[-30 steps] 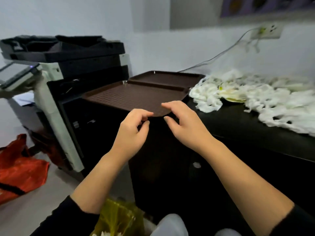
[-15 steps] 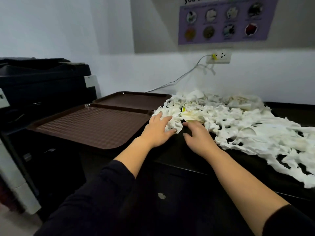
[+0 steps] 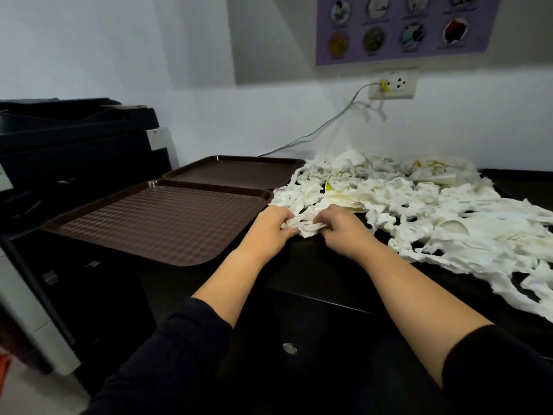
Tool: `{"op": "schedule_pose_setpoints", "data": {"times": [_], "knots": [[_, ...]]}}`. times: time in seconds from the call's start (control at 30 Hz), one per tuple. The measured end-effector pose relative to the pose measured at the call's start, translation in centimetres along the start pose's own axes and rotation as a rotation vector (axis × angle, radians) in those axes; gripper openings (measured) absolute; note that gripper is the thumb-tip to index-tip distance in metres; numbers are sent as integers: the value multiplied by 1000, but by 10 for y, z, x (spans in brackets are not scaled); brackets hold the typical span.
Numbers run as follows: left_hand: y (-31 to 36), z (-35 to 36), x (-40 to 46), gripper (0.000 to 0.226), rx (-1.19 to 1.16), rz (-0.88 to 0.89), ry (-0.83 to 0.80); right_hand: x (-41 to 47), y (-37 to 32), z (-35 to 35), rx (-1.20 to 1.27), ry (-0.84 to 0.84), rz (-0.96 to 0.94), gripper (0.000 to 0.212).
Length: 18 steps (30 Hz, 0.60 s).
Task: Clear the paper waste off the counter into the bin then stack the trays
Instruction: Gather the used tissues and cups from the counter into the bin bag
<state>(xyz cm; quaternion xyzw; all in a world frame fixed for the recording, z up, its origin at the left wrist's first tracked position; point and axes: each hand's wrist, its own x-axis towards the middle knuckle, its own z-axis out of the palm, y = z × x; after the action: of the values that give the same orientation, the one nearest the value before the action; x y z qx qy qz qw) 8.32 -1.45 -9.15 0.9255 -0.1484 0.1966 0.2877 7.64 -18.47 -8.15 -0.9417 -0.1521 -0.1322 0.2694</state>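
While both hands' grip bunches it, the paper waste [image 3: 398,202] sprawls white (shredded, crumpled).

Both forearms reach forward, left hand [image 3: 270,227] and right hand [image 3: 341,229] close together, fingers curled.

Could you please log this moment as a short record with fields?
left hand: closed on paper at the near left edge of the pile
right hand: closed on the same clump
paper: large shredded white heap spread over the counter
near tray: brown, flat, empty, left of the pile
far tray: brown, empty, behind the near one, not stacked
bin: not in view
stage: gathering paper; trays untouched
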Motion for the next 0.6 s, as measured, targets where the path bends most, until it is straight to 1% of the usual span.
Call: {"op": "schedule_pose_setpoints", "data": {"times": [0.1,0.23,0.33,0.4,0.5,0.6], "knots": [[2,-2,-5,27,-27,28,34,-3,1,-2,-38,32,-9,24],[7,-12,-11,22,-85,57,111,-9,-4,-7,30,145,22,24],[13,-27,-12,21,-97,115,223,-12,-9,-14,68,264,22,27],[18,-40,-9,18,-94,161,287,-13,-12,-19,66,297,11,27],[29,-61,-3,16,-93,194,330,-11,-21,-27,92,351,-16,28],[37,-76,3,17,-99,192,384,-9,-33,-37,126,397,-30,35]]}}
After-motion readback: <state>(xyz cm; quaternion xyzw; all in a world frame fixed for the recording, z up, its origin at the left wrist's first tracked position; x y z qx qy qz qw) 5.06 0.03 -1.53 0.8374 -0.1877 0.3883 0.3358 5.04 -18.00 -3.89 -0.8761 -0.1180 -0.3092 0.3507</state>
